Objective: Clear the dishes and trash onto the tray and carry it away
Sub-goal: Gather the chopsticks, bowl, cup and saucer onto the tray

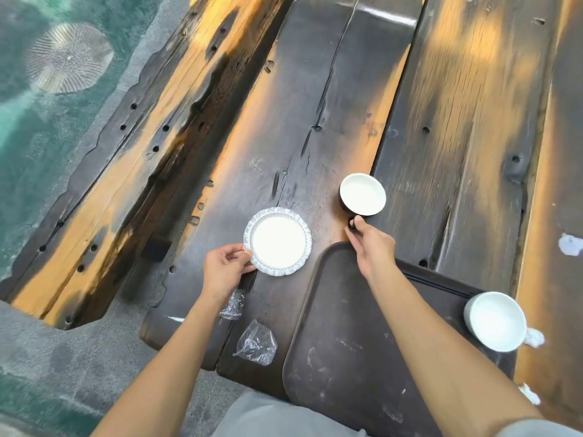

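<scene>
Your working surface is a dark, weathered wooden bench [315, 121] of heavy planks with bolt holes and cracks; a lower plank runs along its left side, with green patterned flooring beyond that. A dark brown tray [347, 342] lies at the near edge of the bench, bare except for scuff marks where visible; your right forearm crosses over it. Count of items: one tray, one small white plate with a scalloped rim [277, 246], two cups, two pieces of crumpled clear plastic wrap. The dark cup with a white interior [362, 194] stands upright just beyond the tray's far left corner. The white cup [495, 321] stands upright at the tray's right edge; you cannot tell whether it rests on the tray or on the bench. One wrapper [256, 343] lies just left of the tray, the other [233, 304] sits partly under your left wrist. Your left hand [225, 268] has its fingers curled closed on the plate's near left rim, thumb on top. Your right hand [370, 244] pinches the dark cup's handle, fingers closed around it.
</scene>
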A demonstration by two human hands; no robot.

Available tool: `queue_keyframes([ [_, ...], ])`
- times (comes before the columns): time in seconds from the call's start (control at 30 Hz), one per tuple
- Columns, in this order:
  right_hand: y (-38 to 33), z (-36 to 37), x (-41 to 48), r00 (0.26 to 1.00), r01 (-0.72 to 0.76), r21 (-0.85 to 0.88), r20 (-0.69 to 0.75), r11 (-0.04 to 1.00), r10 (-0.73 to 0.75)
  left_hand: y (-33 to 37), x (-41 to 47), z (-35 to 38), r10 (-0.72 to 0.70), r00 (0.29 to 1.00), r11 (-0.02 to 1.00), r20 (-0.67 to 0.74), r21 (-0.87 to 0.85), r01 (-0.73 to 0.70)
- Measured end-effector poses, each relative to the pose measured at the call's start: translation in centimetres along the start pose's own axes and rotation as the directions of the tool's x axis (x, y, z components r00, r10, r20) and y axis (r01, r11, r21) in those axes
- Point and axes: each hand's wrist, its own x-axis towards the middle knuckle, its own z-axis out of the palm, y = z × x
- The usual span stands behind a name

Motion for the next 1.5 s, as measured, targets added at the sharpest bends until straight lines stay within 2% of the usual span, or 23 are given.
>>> queue_keyframes([
  [0.23, -0.9, -2.9, -3.4, 0.999, -0.025, 0.179, 0.044, 0.984, 0.018, 0.7, -3.8, 2.0, 0.06, 0.998, 0.995, -0.009, -0.078, -0.061],
  [0.4, -0.4, -7.3, -5.0, 0.998, 0.012, 0.165, 0.058, 0.986, -0.022, -0.2, -7.0, 4.6, 0.063, 0.998, 0.994, -0.01, -0.094, -0.064],
  [0.67, 1.0, -13.4, -7.2, 0.999, 0.054, 0.152, -0.004, 0.987, -0.054, -4.2, -12.2, 9.7, -0.015, 0.998, 0.995, 0.064, -0.097, 0.021],
  [0.97, 3.6, -18.3, -9.3, 0.998, 0.058, 0.106, 0.02, 0.993, -0.06, -8.3, -13.9, 12.4, -0.167, 0.986, 0.98, 0.006, -0.106, 0.167],
  [1.1, 5.4, -19.0, -10.1, 0.997, 0.064, 0.083, 0.047, 0.994, -0.068, -9.0, -14.0, 12.6, -0.26, 0.965, 0.961, -0.02, -0.102, 0.257],
  [1.27, 7.5, -18.9, -10.8, 0.996, 0.04, 0.064, 0.079, 0.997, -0.045, -9.4, -15.2, 13.0, -0.336, 0.938, 0.928, 0.087, -0.138, 0.346],
  [1.5, 9.4, -17.3, -10.0, 0.994, 0.017, 0.088, 0.105, 0.996, -0.026, -8.7, -14.3, 13.7, -0.327, 0.945, 0.92, 0.01, -0.225, 0.321],
])
